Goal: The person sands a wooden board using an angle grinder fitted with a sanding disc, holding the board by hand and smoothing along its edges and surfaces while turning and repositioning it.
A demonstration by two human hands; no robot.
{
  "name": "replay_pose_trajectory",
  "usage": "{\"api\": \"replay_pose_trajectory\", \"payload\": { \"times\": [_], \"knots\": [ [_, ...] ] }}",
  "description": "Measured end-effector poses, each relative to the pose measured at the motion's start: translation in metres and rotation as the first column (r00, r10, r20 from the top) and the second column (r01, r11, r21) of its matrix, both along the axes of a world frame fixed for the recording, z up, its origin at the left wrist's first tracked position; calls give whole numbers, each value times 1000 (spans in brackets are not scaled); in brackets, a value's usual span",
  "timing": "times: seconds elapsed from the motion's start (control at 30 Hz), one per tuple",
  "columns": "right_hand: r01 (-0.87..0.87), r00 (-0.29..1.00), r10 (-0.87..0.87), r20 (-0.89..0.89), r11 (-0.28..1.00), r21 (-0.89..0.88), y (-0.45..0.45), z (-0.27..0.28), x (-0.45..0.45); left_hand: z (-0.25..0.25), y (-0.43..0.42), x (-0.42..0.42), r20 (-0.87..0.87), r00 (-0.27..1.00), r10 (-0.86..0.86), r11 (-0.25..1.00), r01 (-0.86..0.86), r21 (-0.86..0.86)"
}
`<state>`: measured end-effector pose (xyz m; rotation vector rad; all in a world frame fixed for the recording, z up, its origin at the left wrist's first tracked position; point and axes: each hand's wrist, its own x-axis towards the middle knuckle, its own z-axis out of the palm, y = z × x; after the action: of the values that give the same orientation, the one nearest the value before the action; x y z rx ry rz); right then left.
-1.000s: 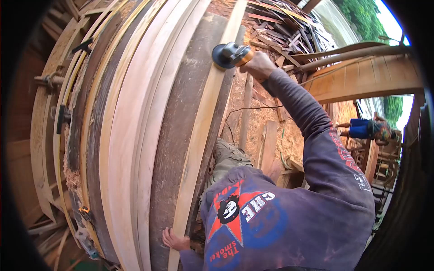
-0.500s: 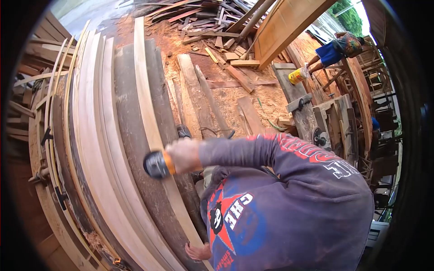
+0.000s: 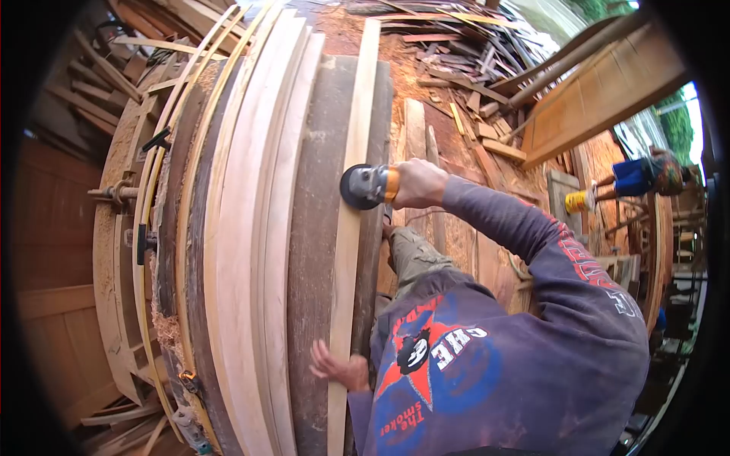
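My right hand (image 3: 420, 183) is closed around the orange-and-grey body of an angle grinder (image 3: 374, 185). The grinder's dark round disc rests on or just over a long pale wooden strip (image 3: 347, 266). Lower down, my left hand (image 3: 341, 368) is open with fingers spread, over the same strip and beyond its edge; whether it touches the wood I cannot tell. The strip lies lengthwise on a wide dark board (image 3: 315, 220).
Several long pale planks (image 3: 251, 228) lie alongside, with clamps (image 3: 142, 243) farther left. Scrap wood (image 3: 464, 64) is piled beyond a sawdust-covered floor. A large wooden panel (image 3: 601, 99) leans at upper right, near a yellow bucket (image 3: 580, 201) and another person (image 3: 646, 175).
My view has turned, so the scene sits farther right. The grinder is now seen disc-side against the strip. My left hand's fingers now spread outward over the dark board.
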<state>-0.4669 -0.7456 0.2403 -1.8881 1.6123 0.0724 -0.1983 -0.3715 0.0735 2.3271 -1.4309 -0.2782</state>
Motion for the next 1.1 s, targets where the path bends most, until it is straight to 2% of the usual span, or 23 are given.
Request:
{"api": "replay_pose_trajectory", "payload": {
  "times": [0.1, 0.2, 0.3, 0.33, 0.37, 0.47, 0.57, 0.7, 0.77, 0.87, 0.9, 0.97, 1.1],
  "knots": [
    [25, 999, -24, -47, 1000, 1, -55, 0, -22, 6, -111, -48, -42, 997, -60, 998, 61, 16],
    [38, 999, -38, 6, 999, -30, -108, -11, -49, -3, -229, -92, -132, 981, -140, 990, 142, 7],
    [65, 998, -64, 20, 997, -40, -184, -19, -84, 5, -364, -146, -135, 975, -174, 982, 182, 48],
    [92, 996, -92, 2, 995, -45, -201, -16, -90, 2, -385, -157, -21, 987, -161, 986, 160, -43],
    [120, 992, -121, -15, 991, -50, -217, -14, -99, 1, -397, -164, -19, 984, -178, 984, 177, -32],
    [134, 986, -139, -88, 989, -54, -266, -20, -126, -2, -406, -169, 54, 998, -43, 998, 41, 40],
    [167, 986, -167, -5, 986, -6, -311, -10, -143, -2, -408, -168, 89, 994, -65, 996, 59, 66],
    [113, 993, -114, -10, 993, -42, -355, -15, -154, -5, -407, -166, 115, 990, -78, 997, 76, 18],
    [146, 989, -146, 5, 989, -24, -376, -19, -161, -4, -407, -166, 113, 990, -85, 996, 80, 43],
    [139, 990, -136, 45, 988, -72, -408, -15, -179, -3, -410, -165, 102, 991, -89, 995, 83, 62],
    [163, 983, -149, 106, 977, -134, -416, -21, -186, -3, -409, -165, 93, 992, -89, 994, 84, 64],
    [206, 979, -204, 24, 975, -85, -436, -26, -200, -4, -408, -165, 92, 992, -88, 995, 83, 56],
    [223, 974, -218, 61, 970, -95, -468, -31, -218, -4, -409, -165, 93, 992, -80, 996, 77, 39]
  ]
}}
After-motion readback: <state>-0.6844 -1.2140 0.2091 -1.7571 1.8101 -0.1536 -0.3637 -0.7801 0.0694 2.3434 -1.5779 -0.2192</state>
